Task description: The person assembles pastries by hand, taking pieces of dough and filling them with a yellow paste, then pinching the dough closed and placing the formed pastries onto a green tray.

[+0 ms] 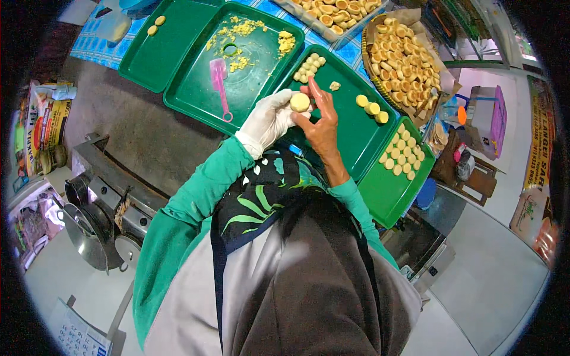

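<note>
My left hand (270, 118), in a white glove, holds a round flattened piece of pale yellow dough (300, 102). The bare fingers of my right hand (321, 116) are at the dough's right side, thumb below it and index finger raised. Both hands are over the near left edge of a dark green tray (356, 151). In that tray lie a cluster of small dough balls (309, 66), a crumbly lump (335, 86) and a few thick dough discs (372, 108). Left of it, another green tray (196, 100) carries yellow crumbly filling (242, 28), a pink plastic spatula (219, 80) and a green ring (230, 49).
A lighter green tray (374, 200) at the right holds rows of dough discs (403, 151). Baked pastries fill a woven basket (367, 66) and a plastic container (307, 22). A third dark tray (147, 58) bears two small pieces. Metal stove equipment (111, 196) stands at the left.
</note>
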Action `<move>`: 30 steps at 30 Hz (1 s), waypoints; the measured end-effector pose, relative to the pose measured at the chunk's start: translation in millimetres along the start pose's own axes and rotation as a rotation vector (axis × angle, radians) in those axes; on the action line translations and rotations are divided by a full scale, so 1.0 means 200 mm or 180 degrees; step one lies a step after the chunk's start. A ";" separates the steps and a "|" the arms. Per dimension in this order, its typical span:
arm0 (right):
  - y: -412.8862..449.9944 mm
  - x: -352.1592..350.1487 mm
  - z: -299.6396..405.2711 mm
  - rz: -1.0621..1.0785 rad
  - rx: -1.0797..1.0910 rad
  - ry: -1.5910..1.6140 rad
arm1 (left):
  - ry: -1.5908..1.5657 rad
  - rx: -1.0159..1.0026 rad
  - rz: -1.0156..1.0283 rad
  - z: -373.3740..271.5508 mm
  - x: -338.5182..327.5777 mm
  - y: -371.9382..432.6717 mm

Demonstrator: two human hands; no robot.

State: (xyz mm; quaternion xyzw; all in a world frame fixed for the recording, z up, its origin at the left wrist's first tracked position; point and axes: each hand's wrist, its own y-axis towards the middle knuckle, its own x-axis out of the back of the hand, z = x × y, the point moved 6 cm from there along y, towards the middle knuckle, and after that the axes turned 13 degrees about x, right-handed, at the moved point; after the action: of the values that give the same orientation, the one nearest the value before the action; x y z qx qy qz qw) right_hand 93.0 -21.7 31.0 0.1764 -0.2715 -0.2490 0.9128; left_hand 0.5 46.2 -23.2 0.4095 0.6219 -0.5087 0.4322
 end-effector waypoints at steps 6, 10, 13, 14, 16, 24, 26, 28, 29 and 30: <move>-0.02 0.02 -0.04 -0.0078 -0.0126 0.0139 | 0.0145 -0.0094 -0.0079 0.06 -0.04 0.02; -0.04 0.05 -0.05 -0.0277 -0.0107 0.0222 | 0.0029 -0.0056 0.0087 0.08 -0.11 0.03; -0.06 0.06 -0.07 -0.0211 -0.0190 0.0268 | -0.0727 0.0227 0.0769 0.12 -0.15 0.05; -0.06 0.05 -0.08 -0.0102 -0.0280 0.0407 | -0.0723 0.0234 0.0768 0.12 -0.12 0.06; -0.07 0.05 -0.05 -0.0164 -0.0149 0.0349 | -0.0631 0.0227 -0.0014 0.14 0.02 0.08; -0.15 0.07 0.00 -0.0200 0.0326 -0.0473 | 0.0146 -0.0260 0.0064 0.17 -0.03 0.14; -0.15 0.08 -0.03 -0.0256 0.0268 -0.0301 | 0.0113 -0.0166 0.0035 0.20 -0.04 0.15; -0.16 0.08 -0.05 -0.0479 0.0119 0.0214 | 0.0012 -0.0109 -0.0033 0.21 -0.03 0.16; -0.17 0.08 -0.07 -0.0693 -0.0034 0.0738 | 0.0010 -0.0108 -0.0030 0.22 -0.03 0.16; -0.19 0.09 -0.07 -0.0800 -0.0089 0.0692 | 0.0001 -0.0161 -0.0062 0.21 -0.03 0.16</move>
State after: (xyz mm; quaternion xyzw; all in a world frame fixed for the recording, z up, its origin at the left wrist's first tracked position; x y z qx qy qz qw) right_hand 100.9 -59.0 10.1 0.2222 -0.1436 -0.3443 0.9008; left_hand 37.6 8.5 -30.2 0.3924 0.6386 -0.4970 0.4373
